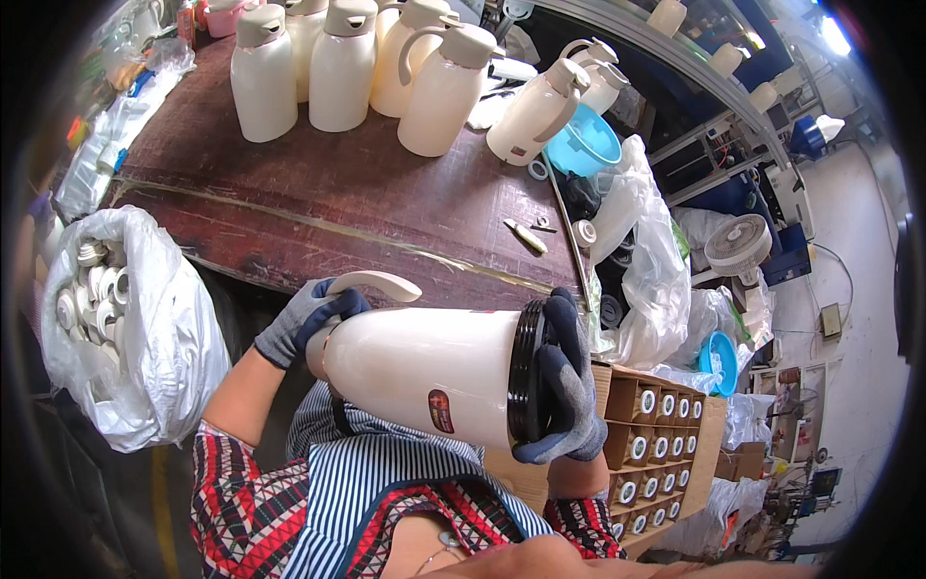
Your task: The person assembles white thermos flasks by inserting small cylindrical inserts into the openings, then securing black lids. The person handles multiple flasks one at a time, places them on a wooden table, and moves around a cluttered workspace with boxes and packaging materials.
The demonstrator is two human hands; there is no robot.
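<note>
The white jug, probably stiff and slippery, suits a two-ended hold: left hand with fingers wrapped around its neck, right hand clasping its black base.

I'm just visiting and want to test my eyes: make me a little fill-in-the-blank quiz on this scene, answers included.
1. The held jug is turned on its ____, not upright.
2. At the right hand, the jug's ribbed ring is coloured ____.
3. The open sack of white parts stands to the person's ____.
4. The basin beside the standing jugs is light ____.

Missing words: side; black; left; blue.
</note>
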